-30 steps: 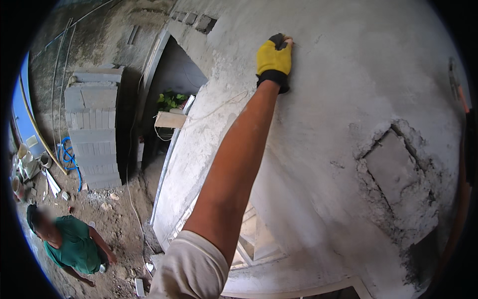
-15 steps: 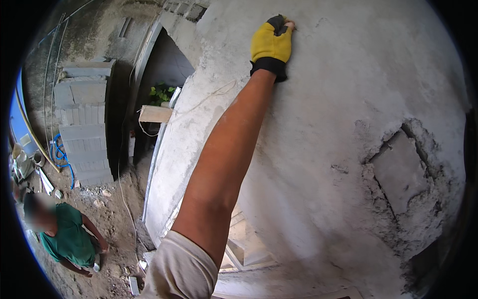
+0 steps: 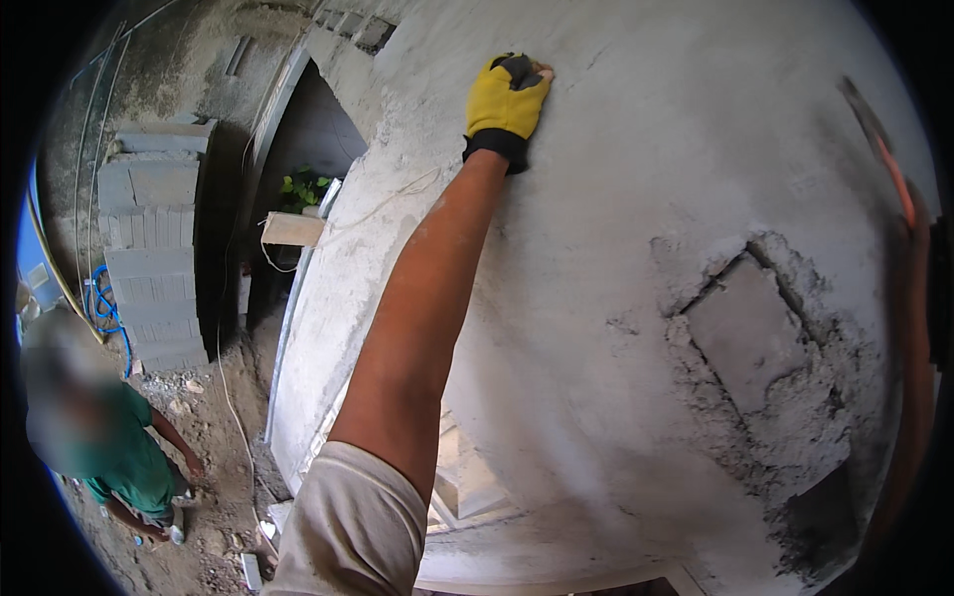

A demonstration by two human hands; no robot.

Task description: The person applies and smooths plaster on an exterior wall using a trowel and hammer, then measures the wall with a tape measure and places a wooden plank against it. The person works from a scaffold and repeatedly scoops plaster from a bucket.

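Note:
My left hand (image 3: 507, 104), in a yellow and black glove, rests high on the rough grey plastered wall (image 3: 596, 179), its fingers curled; whatever they may hold is hidden. At the far right rim a long, thin metal tool (image 3: 863, 114) with an orange handle lies against or close to the plaster. My right hand (image 3: 922, 238) is mostly dark at the rim, around the handle's lower end. Below and left of the tool is a chipped rectangular patch (image 3: 745, 333) in the wall, with crumbly edges.
At lower left a person (image 3: 134, 467) in a green shirt stands on rubbly ground (image 3: 209, 427). Behind are stacked grey blocks (image 3: 149, 273), a blue hose (image 3: 104, 303), a doorway (image 3: 308, 119) with green leaves (image 3: 303, 187), a board (image 3: 291, 228) and a loose cord.
My left hand and the wall sit further left in view. The orange-handled tool, out of sight half a second ago, shows again at the right. The person has shifted left and up in the picture.

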